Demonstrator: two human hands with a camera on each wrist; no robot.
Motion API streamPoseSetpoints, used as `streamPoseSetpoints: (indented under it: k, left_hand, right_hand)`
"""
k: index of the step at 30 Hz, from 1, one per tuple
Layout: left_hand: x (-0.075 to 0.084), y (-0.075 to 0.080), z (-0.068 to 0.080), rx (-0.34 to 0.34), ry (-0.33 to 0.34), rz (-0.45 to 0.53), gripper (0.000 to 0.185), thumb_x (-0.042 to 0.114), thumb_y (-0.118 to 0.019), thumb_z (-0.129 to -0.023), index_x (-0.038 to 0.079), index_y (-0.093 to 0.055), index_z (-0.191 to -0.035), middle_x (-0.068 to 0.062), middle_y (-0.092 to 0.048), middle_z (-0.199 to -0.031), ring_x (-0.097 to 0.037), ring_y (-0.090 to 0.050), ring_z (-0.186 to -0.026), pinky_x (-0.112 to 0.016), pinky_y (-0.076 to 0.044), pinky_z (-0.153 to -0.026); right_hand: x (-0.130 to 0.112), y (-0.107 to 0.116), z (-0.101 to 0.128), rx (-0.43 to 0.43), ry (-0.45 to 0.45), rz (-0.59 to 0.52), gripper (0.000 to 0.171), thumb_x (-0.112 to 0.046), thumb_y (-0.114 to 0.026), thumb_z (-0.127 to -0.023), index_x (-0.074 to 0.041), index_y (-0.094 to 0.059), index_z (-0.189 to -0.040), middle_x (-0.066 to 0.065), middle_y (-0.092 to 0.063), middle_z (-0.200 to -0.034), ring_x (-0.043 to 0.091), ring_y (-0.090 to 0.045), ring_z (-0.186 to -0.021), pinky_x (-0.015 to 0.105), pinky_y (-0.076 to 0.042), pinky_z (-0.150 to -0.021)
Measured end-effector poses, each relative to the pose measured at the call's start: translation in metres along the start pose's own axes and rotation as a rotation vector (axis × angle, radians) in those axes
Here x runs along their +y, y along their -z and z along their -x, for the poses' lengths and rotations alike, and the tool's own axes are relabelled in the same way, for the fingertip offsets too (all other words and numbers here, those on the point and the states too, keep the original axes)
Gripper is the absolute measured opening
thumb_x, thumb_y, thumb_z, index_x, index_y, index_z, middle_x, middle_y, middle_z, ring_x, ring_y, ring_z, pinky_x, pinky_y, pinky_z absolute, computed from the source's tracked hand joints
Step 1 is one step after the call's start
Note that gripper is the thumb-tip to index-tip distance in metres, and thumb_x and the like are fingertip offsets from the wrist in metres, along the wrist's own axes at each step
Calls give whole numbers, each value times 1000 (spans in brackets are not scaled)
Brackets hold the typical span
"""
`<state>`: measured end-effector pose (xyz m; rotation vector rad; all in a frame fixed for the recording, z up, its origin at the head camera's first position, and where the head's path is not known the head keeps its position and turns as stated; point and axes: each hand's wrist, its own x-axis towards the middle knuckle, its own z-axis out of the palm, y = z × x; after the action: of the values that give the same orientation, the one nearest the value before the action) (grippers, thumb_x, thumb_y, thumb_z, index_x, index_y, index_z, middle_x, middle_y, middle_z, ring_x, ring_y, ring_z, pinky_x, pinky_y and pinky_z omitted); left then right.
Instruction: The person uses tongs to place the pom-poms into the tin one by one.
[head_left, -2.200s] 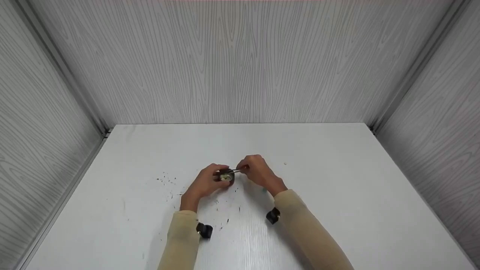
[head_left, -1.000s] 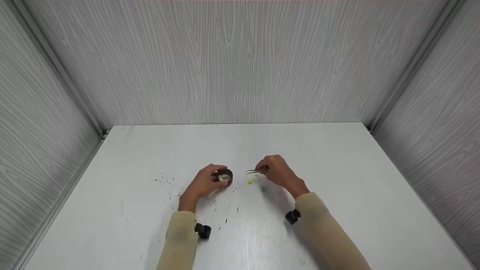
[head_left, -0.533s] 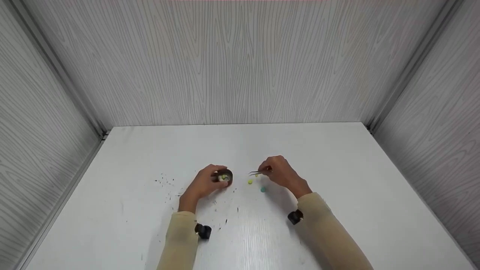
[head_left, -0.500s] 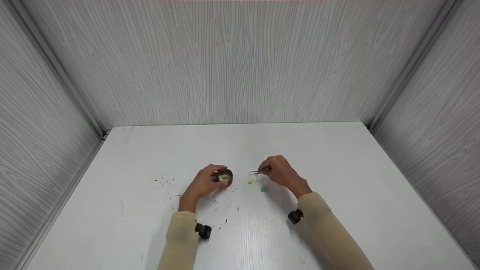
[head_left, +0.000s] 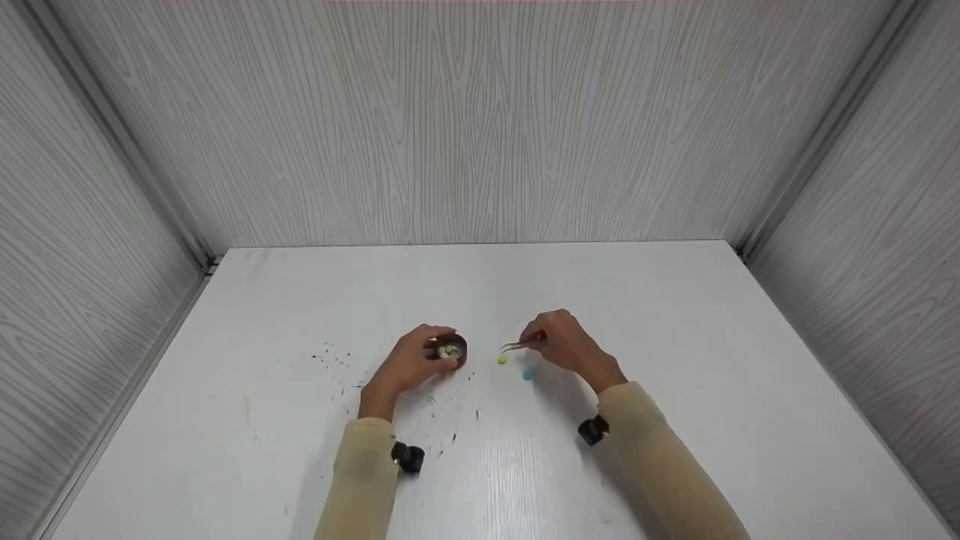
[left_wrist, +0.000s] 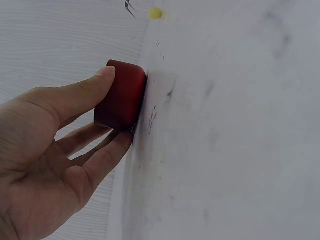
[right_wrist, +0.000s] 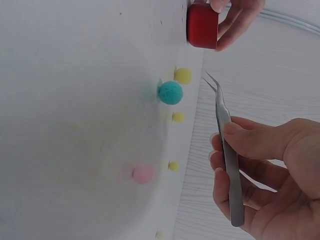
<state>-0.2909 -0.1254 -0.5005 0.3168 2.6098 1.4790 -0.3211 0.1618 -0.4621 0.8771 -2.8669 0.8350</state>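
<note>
My left hand grips a small round cup by its sides on the white table; its outside is red in the wrist views. Pale and yellow-green balls lie inside. In my right hand is a pair of bent-tip tweezers, pinched between thumb and fingers, its points slightly apart with nothing between them. The tips hover right of the cup, close to a yellow pom-pom on the table. A larger teal pom-pom sits nearer to me, below the right hand.
More small yellow pom-poms and a pink pom-pom rest on the table in the right wrist view. Dark specks are scattered left of and in front of the cup. Grey wood-grain panels enclose the table's back and sides.
My right hand and the tweezers have moved from over the cup to the right, uncovering the yellow and teal pom-poms. Over the last half second they shifted only slightly. The left hand stays put.
</note>
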Motion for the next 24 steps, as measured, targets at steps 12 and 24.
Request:
streamPoseSetpoints:
  k: [12,24]
  left_hand:
    - [4,2,-1,-7,6,-5,54,9,-76,-93,10,-59,-144,-17,-58,-141,-41,-57,-137,-52,-47,-115]
    - [2,1,0,-8,-2,10,54,9,-76,-93,9,-58,-144,-18,-58,-141,-41,-56,-137,-52,-47,-116]
  right_hand:
    - [1,1,1,-18,-22,12,15,5,-74,-90,-2,-82,-100,13,-80,-98,25,-74,-90,41,-63,-82]
    - [4,-3,1,-28,-26,-3,16,7,-72,-90,-1,-82,-101,13,-80,-99,26,-74,-93,42,-63,-84]
